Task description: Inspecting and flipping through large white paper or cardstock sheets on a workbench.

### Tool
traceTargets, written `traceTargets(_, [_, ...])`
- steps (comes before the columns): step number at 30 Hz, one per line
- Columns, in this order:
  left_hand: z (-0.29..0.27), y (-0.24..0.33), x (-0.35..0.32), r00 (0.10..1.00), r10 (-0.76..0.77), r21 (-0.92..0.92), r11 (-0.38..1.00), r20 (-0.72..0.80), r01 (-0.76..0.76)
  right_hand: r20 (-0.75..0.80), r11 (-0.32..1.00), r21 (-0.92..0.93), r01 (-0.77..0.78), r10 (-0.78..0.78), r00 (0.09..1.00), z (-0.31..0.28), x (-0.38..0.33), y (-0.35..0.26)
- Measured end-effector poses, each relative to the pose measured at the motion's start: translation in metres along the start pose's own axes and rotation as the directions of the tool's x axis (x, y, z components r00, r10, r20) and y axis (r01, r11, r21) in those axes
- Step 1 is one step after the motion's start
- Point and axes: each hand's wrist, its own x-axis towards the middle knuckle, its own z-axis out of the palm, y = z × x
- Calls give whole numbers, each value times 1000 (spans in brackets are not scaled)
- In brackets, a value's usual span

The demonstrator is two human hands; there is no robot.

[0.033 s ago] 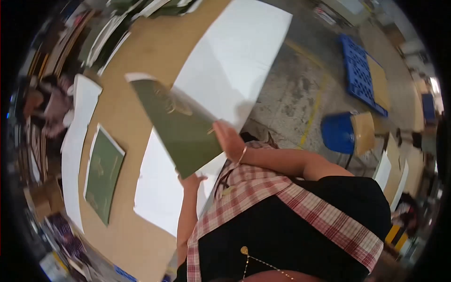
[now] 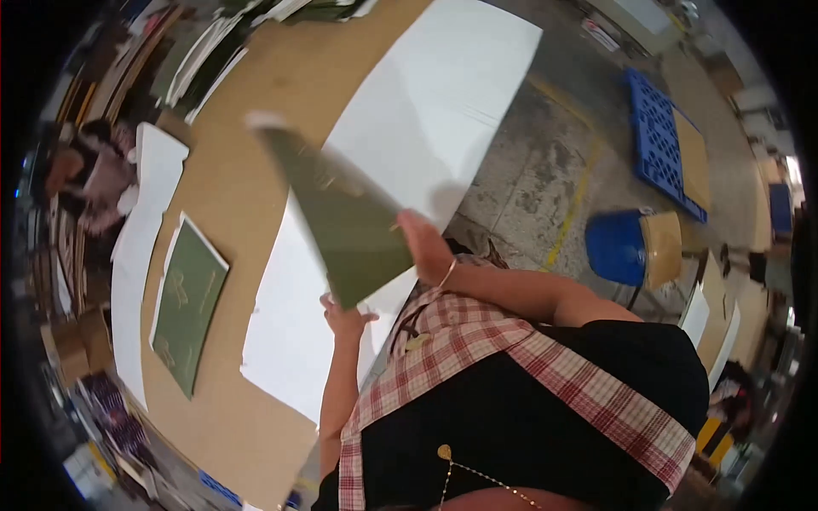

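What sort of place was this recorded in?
Probably a workshop or factory floor: a broad brown table bearing flat green and white sheets, a blue perforated pallet, and a yellow line along the grey concrete floor.

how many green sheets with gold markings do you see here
2 clearly visible: one sheet in the right hand, a second sheet lying on the brown surface at left. The pile at upper left may hide more.
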Motion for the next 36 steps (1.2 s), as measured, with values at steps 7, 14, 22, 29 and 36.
traceTargets(7, [-28, 17, 1, 993, -69, 132, 990, 96, 55, 566, 351, 618, -703, 422, 708, -47, 23, 123])
traceTargets(14, [-22, 14, 4, 994, -47, 149, 988, 100, 32, 523, 623, 169, -764, 600, 605, -55, 50, 115])
traceTargets(22, [4, -13, -1, 978, -112, 131, 987, 178, 89, -11, 865, -491, 103, -125, 992, 12, 3, -7])
traceTargets(29, [-11, -5, -9, 990, -70, 118, 992, 122, 55, 312, 675, 449, -586, 495, 811, -46, 38, 98])
traceTargets(36, [-13, -5, -10, 992, -46, 127, 991, 120, 31, 418, 893, 143, -426, 336, 844, -67, 68, 85])
